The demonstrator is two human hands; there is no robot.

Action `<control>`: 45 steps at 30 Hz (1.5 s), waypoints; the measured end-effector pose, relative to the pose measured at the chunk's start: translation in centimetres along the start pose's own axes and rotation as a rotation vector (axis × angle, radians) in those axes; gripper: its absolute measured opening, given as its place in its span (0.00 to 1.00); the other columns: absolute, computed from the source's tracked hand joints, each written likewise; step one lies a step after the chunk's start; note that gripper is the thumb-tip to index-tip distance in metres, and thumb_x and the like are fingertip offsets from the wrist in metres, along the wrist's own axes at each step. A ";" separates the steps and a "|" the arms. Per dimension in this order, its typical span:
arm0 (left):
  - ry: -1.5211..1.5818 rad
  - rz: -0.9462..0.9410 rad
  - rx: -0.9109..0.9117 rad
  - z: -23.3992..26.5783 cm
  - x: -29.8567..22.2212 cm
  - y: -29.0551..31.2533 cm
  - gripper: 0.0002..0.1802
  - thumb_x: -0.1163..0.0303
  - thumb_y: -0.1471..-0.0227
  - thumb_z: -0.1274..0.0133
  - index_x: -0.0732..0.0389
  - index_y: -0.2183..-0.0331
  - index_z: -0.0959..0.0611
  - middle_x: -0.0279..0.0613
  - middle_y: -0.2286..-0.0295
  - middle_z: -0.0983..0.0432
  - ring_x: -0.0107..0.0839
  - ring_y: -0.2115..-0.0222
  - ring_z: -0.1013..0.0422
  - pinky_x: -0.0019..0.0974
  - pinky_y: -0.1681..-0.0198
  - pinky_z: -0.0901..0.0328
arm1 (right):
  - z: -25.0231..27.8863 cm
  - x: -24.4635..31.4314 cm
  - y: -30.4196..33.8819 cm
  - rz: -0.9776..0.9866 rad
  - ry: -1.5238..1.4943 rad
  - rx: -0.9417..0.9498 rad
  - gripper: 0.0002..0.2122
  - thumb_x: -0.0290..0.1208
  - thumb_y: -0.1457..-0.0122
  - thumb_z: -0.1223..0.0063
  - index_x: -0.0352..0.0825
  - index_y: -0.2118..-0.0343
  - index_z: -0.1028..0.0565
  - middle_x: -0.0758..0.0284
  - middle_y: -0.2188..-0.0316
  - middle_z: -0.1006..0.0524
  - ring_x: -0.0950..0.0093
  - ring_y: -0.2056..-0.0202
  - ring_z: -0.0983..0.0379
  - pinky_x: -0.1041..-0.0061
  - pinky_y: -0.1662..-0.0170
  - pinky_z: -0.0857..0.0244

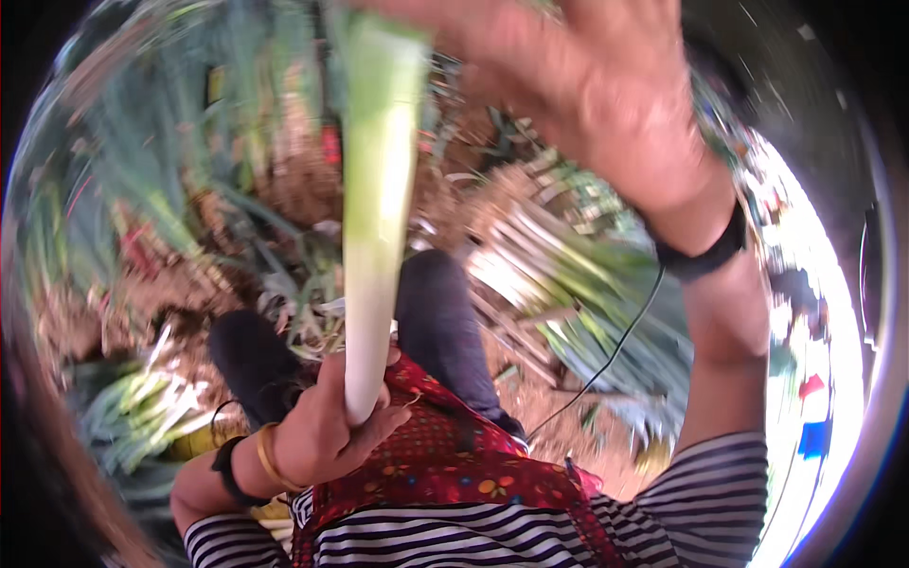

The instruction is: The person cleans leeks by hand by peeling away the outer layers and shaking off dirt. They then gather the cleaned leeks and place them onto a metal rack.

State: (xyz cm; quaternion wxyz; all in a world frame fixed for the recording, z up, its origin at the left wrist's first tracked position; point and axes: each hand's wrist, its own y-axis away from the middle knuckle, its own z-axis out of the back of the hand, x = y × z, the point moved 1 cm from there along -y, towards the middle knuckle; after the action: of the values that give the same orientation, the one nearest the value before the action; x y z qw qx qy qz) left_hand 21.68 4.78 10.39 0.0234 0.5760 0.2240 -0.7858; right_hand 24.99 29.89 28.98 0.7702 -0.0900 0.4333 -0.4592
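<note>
A single leek stands upright before me, its white end low and its green part rising to the top edge. My left hand is closed around the white end, fingers wrapped near the tip. Up beside the green part is my right hand, smeared by motion. Its fingers reach left toward the top of the leek and run partly out of the picture. Whether they grip the leaves cannot be made out. The leek's upper leaves are cut off by the frame.
Bundled leeks lie on the soil to the right. More leeks stand massed at the left and far left. Loose leaves lie at the lower left. A thin cable hangs from my right wristband past my knees.
</note>
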 end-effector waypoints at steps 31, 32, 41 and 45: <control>-0.808 0.017 0.422 -24.0 21.7 -27.9 0.16 0.71 0.62 0.42 0.56 0.67 0.27 0.38 0.67 0.28 0.37 0.62 0.32 0.40 0.56 0.40 | 8.6 9.3 45.1 -1.346 0.401 1.019 0.33 0.20 0.68 0.41 0.46 0.52 0.33 0.69 0.62 0.30 0.68 0.60 0.34 0.71 0.56 0.41; -0.803 0.109 0.611 -24.4 22.4 -27.3 0.14 0.71 0.62 0.42 0.56 0.68 0.26 0.37 0.68 0.27 0.37 0.63 0.32 0.40 0.57 0.39 | 8.5 9.1 45.1 -1.349 0.405 1.023 0.33 0.20 0.68 0.41 0.46 0.52 0.33 0.69 0.62 0.30 0.68 0.60 0.34 0.71 0.56 0.41; -0.861 -0.030 0.624 -27.3 25.4 -24.8 0.21 0.60 0.60 0.42 0.54 0.60 0.23 0.38 0.64 0.31 0.37 0.62 0.32 0.40 0.58 0.39 | 7.9 10.8 46.2 -1.429 0.279 0.960 0.32 0.17 0.69 0.44 0.45 0.53 0.31 0.68 0.61 0.30 0.68 0.59 0.34 0.71 0.55 0.41; -0.925 -0.098 0.573 -27.2 25.9 -24.2 0.23 0.55 0.61 0.42 0.53 0.61 0.23 0.38 0.62 0.31 0.38 0.60 0.33 0.41 0.57 0.39 | 7.4 10.9 44.8 -1.410 0.250 0.933 0.32 0.18 0.69 0.44 0.45 0.53 0.31 0.68 0.61 0.30 0.68 0.59 0.34 0.70 0.55 0.41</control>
State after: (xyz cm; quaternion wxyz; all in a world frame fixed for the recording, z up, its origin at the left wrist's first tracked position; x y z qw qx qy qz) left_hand 30.15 42.57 -11.86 -0.0750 0.1425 -0.0063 -0.9869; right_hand 60.92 44.56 3.06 0.2094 0.0391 0.1246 -0.9691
